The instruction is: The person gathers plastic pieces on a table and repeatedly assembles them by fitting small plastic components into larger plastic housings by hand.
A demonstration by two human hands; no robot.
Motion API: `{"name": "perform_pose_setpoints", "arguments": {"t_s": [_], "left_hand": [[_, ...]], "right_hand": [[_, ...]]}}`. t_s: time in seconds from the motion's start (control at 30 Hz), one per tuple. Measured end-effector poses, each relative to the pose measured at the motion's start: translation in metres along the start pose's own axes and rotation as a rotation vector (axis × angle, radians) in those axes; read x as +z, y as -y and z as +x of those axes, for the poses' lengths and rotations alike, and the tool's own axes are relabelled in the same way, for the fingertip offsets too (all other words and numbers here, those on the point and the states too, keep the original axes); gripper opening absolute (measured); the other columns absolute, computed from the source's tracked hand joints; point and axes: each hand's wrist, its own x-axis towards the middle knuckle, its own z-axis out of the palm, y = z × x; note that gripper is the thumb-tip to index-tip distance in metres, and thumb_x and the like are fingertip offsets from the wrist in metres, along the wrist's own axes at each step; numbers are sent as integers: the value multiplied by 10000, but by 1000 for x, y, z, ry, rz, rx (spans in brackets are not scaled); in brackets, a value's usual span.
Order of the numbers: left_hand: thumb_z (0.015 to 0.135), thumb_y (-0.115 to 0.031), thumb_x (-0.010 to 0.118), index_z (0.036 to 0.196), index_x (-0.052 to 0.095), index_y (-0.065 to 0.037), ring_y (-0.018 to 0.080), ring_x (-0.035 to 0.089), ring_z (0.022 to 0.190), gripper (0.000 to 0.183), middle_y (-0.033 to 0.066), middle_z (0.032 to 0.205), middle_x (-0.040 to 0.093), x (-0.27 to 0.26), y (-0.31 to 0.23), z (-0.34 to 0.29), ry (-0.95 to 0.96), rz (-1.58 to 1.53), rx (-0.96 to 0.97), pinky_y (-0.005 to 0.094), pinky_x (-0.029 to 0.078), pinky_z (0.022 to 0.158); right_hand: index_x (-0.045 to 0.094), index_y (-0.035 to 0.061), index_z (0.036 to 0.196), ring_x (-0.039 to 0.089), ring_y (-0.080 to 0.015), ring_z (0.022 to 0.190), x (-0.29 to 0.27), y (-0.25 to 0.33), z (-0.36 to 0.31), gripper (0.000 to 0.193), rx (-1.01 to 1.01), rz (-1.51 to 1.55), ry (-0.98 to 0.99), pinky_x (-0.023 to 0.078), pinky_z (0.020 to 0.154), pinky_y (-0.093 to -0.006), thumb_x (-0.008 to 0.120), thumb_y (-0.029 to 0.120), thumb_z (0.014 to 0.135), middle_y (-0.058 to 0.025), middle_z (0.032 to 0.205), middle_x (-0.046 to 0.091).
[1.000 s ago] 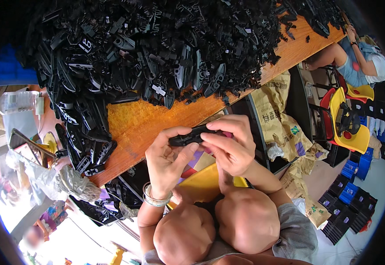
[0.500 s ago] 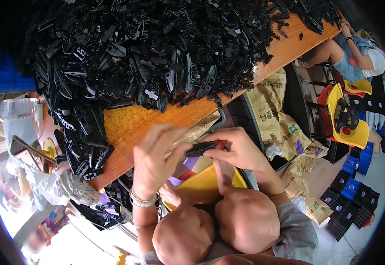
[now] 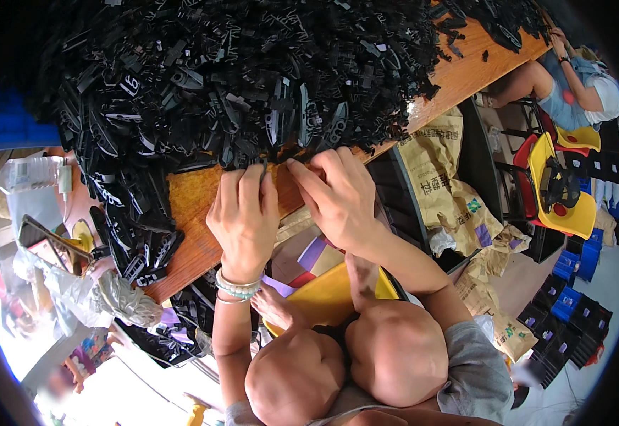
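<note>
Both of my hands reach to the near edge of the big heap of black plastic parts on the wooden table. My left hand, with bracelets at the wrist, has its fingers bent over at the heap's edge; a thin dark bit shows by the fingertips, too small to name. Close by on the right, my right hand is bent inward, its fingertips among small black pieces. What either hand pinches is hidden. Longer shell-shaped black parts lie just beyond the fingers.
The wooden tabletop slants across the view. A yellow seat is below me. To the right are brown paper sacks, a yellow and red chair and stacked black and blue bins. Another person sits far right; a plastic bottle stands left.
Both hands have moved up and away from my lap to the heap's edge. The elongated black part held between them earlier is no longer visible in the hands.
</note>
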Motion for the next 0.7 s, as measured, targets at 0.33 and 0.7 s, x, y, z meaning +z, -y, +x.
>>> {"name": "perform_pose_setpoints", "arguments": {"t_s": [0.33,0.7], "left_hand": [[882,17,526,973,560,79,151,618,656,115,111,814,609,-37,4,-18,40,-908,-795,226,517,550],[833,75,584,1011,532,65,158,619,655,186,114,821,618,-46,12,-30,-19,-1134,-824,245,521,570]], "right_hand": [[606,-1,986,576,-248,715,18,6,-4,300,-65,319,-107,474,563,-317,673,-71,702,-109,958,575],[619,-86,971,634,-161,839,11,9,-16,157,365,860,-76,560,755,-258,571,-131,829,-150,1007,598]]}}
